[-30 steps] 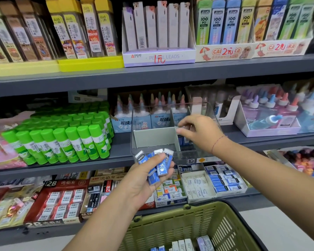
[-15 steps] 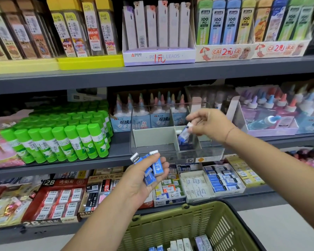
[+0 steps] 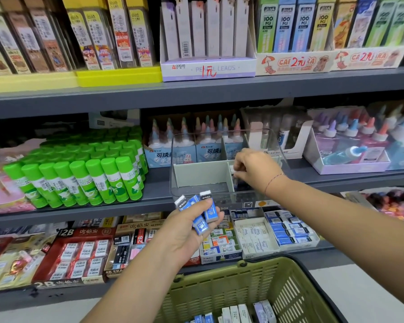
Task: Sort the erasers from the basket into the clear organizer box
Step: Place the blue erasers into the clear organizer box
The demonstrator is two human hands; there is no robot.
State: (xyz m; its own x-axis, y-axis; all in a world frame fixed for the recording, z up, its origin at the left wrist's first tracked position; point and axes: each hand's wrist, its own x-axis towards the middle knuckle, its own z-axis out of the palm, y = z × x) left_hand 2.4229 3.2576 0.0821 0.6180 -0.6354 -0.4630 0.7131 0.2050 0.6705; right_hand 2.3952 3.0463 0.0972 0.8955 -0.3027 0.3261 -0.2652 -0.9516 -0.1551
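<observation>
Left hand (image 3: pixel 187 231) is gripping blue-and-white sleeved erasers (image 3: pixel 202 212) as ready stock; at one o'clock, right hand (image 3: pixel 257 169) is pinching one into the clear plastic organizer box (image 3: pixel 191 193).

On middle shelf (image 3: pixel 103 206), organizer box (image 3: pixel 196 194) at front edge, glue sticks (image 3: pixel 91 178) to its left, glue bottles (image 3: pixel 184 138) behind it, basket (image 3: pixel 219 276) below and nearest, erasers (image 3: pixel 238 313) in basket

At twelve o'clock a lilac cardboard display box (image 3: pixel 208 68) reads "PENCIL LEADS"; at seven o'clock a red cardboard carton (image 3: pixel 79 231) reads "2B".
</observation>
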